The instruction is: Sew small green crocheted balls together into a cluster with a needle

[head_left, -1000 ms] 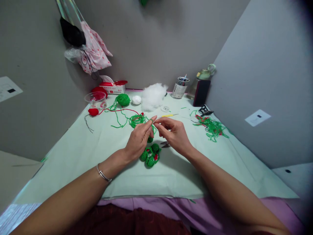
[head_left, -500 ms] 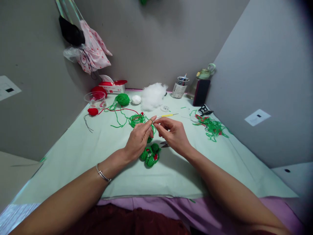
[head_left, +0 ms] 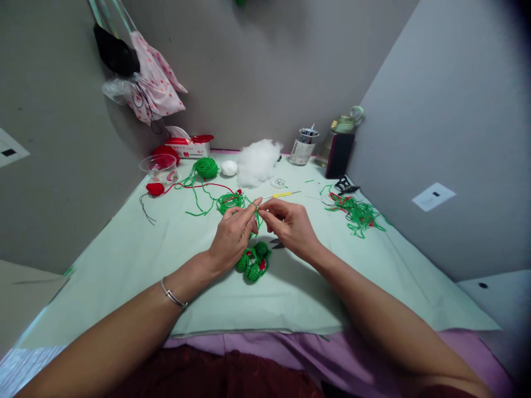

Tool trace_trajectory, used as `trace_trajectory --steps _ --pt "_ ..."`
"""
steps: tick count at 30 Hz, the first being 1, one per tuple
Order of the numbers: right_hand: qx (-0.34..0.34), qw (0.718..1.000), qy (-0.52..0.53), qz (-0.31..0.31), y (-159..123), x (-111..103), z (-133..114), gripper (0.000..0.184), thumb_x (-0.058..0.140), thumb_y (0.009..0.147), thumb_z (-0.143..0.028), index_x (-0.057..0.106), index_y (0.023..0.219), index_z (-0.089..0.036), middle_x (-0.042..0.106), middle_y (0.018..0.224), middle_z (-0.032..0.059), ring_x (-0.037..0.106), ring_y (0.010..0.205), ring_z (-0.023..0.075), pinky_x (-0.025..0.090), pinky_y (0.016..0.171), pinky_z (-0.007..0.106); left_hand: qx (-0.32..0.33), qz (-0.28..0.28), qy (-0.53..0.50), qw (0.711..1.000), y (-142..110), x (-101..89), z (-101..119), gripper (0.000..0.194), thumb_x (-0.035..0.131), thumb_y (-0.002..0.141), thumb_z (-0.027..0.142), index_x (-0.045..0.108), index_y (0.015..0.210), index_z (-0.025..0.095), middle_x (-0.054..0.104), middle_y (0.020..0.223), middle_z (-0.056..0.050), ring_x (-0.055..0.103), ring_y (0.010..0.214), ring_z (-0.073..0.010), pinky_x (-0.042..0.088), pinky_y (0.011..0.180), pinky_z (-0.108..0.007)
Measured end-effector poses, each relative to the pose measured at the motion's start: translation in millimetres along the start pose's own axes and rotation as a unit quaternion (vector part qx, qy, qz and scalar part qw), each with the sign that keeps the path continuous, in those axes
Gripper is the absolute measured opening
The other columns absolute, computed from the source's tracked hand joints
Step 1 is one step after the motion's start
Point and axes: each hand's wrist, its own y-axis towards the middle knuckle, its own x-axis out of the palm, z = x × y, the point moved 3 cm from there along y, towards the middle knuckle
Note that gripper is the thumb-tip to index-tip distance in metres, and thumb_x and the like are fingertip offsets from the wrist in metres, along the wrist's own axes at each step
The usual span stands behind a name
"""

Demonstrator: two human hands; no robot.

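My left hand pinches green yarn between thumb and fingers, and a strand runs over its index finger. Its fingertips meet those of my right hand, which is closed in a pinch. What the right fingertips grip is too small to make out. Just below the hands lies a cluster of green crocheted balls with bits of red and white. The dark blades of scissors show partly under my right hand. Behind the fingertips a crochet hook with a yellow handle rests on the table.
Loose green yarn, a green yarn ball and white stuffing lie farther back. A tangle of scraps is at right. A clear tub, a tin of pens, a phone and a bottle stand near the walls.
The whole view has shifted slightly left. Both hands keep their pinch at nearly the same place, with only a slight change at the fingertips.
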Motion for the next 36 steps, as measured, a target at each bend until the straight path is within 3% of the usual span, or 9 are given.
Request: trace_trajectory --steps 6,9,11,15,19,36 --pt "0.005 1.0 -0.004 -0.013 3.3 1.3 7.8 0.019 0.058 0.091 -0.031 0.071 0.089 -0.017 0.053 0.055 -0.0041 0.042 0.051 0.0107 0.031 0.054 0.026 -0.007 -0.021 0.031 0.999 0.2 2.8 -2.7 0.047 0.035 0.106 0.025 0.05 0.149 0.015 0.072 0.078 -0.002 0.064 0.087 -0.0202 0.042 0.104 -0.042" --pt "0.008 1.0 -0.012 -0.015 5.1 3.0 12.5 0.019 0.059 0.09 -0.03 0.072 0.089 -0.018 0.053 0.055 -0.0041 0.043 0.052 0.011 0.032 0.055 0.025 -0.017 -0.034 0.06 0.997 0.3 4.5 -2.8 0.047 0.033 0.106 0.026 0.051 0.148 0.016 0.076 0.108 -0.008 0.065 0.106 -0.022 0.039 0.112 -0.045" --pt "0.006 1.0 -0.022 -0.014 6.3 3.7 14.7 0.019 0.058 0.09 -0.03 0.073 0.092 -0.018 0.053 0.055 -0.0043 0.042 0.052 0.011 0.031 0.055 0.025 -0.018 -0.039 0.08 0.996 0.2 4.8 -2.7 0.046 0.031 0.106 0.026 0.052 0.146 0.016 0.07 0.13 -0.011 0.061 0.121 -0.0226 0.036 0.116 -0.047" --pt "0.029 0.999 -0.022 -0.015 9.5 3.2 19.9 0.018 0.058 0.088 -0.029 0.071 0.085 -0.017 0.053 0.053 -0.004 0.044 0.052 0.0114 0.032 0.055 0.025 -0.019 -0.057 0.111 0.992 -0.6 5.6 -5.1 0.045 0.03 0.106 0.026 0.054 0.142 0.015 0.058 0.149 -0.014 0.048 0.141 -0.0233 0.032 0.121 -0.049" --pt "0.043 0.999 -0.011 -0.032 10.6 4.3 23.9 0.016 0.058 0.088 -0.027 0.069 0.083 -0.017 0.054 0.053 -0.0045 0.047 0.052 0.0113 0.034 0.056 0.024 -0.025 -0.085 0.148 0.985 -2.0 7.2 -8.7 0.047 0.029 0.107 0.025 0.05 0.146 0.009 0.046 0.158 -0.019 0.039 0.15 -0.026 0.026 0.124 -0.052" --pt "0.063 0.995 0.014 -0.074 12.1 4.8 31.9 0.019 0.058 0.086 -0.032 0.068 0.082 -0.016 0.049 0.055 -0.0051 0.043 0.052 0.0107 0.032 0.054 0.025 0.004 -0.121 0.202 0.972 -3.6 1.8 -14.7 0.051 0.034 0.099 0.011 0.049 0.147 0.019 0.033 0.165 -0.017 0.031 0.153 -0.0296 0.021 0.124 -0.061"
